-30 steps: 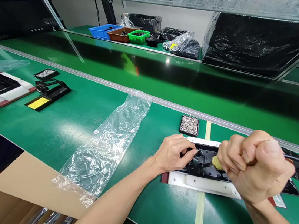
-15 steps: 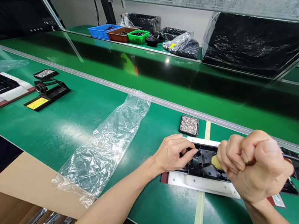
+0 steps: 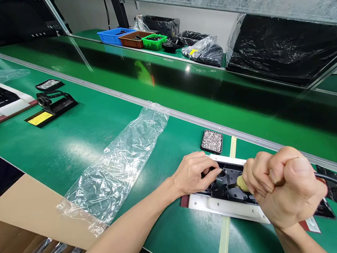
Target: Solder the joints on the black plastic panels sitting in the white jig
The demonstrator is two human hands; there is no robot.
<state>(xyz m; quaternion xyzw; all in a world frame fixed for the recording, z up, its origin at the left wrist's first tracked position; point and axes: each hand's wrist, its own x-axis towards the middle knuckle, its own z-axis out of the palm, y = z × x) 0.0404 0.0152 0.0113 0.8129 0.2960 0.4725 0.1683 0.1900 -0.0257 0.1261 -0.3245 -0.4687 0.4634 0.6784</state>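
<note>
Working a black part [image 3: 233,174] | place: lower right of frame, seated in white fixture [image 3: 225,207] | right hand [image 3: 287,187]: fisted around corded tool [image 3: 242,183], pointed at part | left hand [image 3: 197,172]: thumb and forefinger nearly meeting over part, contents cannot tell | tray [image 3: 210,151] of small metal pieces [image 3: 212,140]: beside fixture | progress: seemingly mid-work, part not yet lifted out, finished share cannot tell

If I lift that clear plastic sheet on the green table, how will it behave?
The clear plastic sheet will probably flop and crumple, as it already lies creased. It's likely light, since the green table shows through it. It may feel slippery, judging by its glossy highlights.
</note>
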